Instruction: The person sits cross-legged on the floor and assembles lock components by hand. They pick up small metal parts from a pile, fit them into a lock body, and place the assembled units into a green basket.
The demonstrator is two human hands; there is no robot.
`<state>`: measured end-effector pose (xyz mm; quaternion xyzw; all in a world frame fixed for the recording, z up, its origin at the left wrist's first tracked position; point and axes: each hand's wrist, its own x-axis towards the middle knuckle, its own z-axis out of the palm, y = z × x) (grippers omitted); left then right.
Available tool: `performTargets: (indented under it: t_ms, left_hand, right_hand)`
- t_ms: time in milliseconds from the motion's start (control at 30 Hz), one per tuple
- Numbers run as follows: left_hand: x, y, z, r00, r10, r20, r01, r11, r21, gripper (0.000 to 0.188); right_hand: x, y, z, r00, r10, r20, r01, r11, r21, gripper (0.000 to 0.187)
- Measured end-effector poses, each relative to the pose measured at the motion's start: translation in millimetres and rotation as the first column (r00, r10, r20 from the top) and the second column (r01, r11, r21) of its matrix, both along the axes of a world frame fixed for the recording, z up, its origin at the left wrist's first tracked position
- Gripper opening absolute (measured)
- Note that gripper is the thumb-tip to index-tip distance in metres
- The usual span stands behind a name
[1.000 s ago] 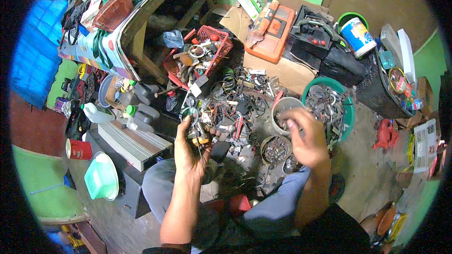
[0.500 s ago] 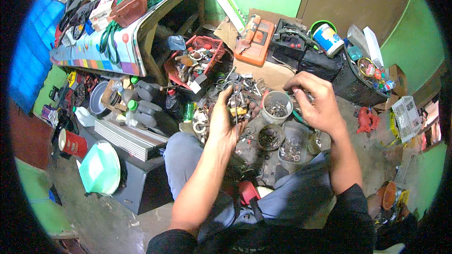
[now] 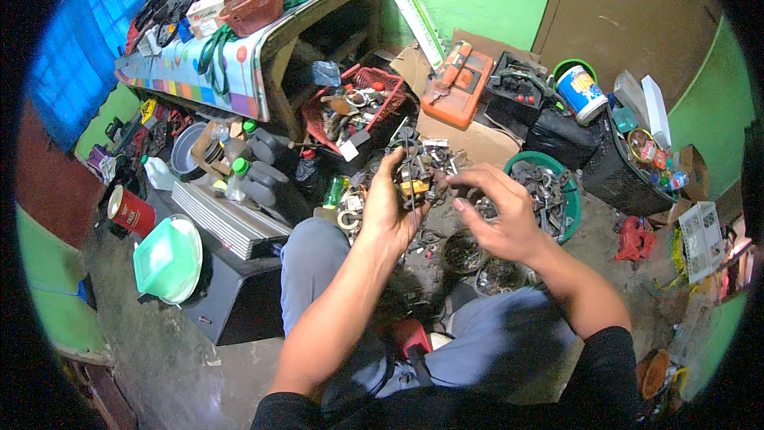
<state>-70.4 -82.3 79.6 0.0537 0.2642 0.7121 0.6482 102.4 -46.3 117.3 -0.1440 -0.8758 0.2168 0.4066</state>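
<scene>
Your left hand (image 3: 390, 205) is raised above the floor (image 3: 231, 370), between your knees and the scattered parts. Its fingers are curled around a small bundle of dark and silvery metal pieces with a bright yellow block (image 3: 415, 188) among them, and a thin rod stands up along the palm. Your right hand (image 3: 511, 223) hovers just to the right of that bundle, its thumb and forefinger parted by a narrow gap and pointing toward it.

Below your right hand, a round tub (image 3: 444, 253) of small dark pieces stands on the floor, partly shaded. Beyond the wrist is a round green plastic basin (image 3: 576, 213) heaped with metal parts; the hand covers part of the view toward its left rim.

Farther out, a red plastic lattice basket (image 3: 387, 82) holds assorted tools and parts inside its walls. An orange plastic toolbox (image 3: 471, 95) lies at the far edge of a flat brown cardboard piece (image 3: 469, 142).

To your left, a long silver ribbed panel (image 3: 227, 219) lies along the far edge of a dark grey box (image 3: 215, 291), and a mint-green plastic bowl (image 3: 157, 253) sits by the box's left edge.
</scene>
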Motion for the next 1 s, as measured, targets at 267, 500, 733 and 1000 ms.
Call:
performTargets:
  t_ms: [267,500,733,1000]
  left_hand:
    - [49,46,37,0.923,-0.172,-0.344,0.213,0.973,0.085,0.025]
    - [73,73,41,0.876,-0.126,-0.465,0.183,0.980,0.078,0.023]
    - [67,57,27,0.759,-0.021,-0.650,0.058,0.998,0.036,0.026]
    - [75,54,20,0.746,-0.149,-0.650,0.214,0.977,0.021,0.028]
  right_hand:
    - [19,18,6,0.949,-0.290,-0.122,0.264,0.945,-0.192,0.040]
    - [43,47,6,0.891,-0.454,-0.006,0.423,0.835,-0.352,0.028]
    - [35,35,-20,0.927,-0.367,-0.082,0.302,0.857,-0.418,0.013]
    - [68,44,-20,0.988,-0.123,-0.097,0.011,0.670,-0.742,0.018]
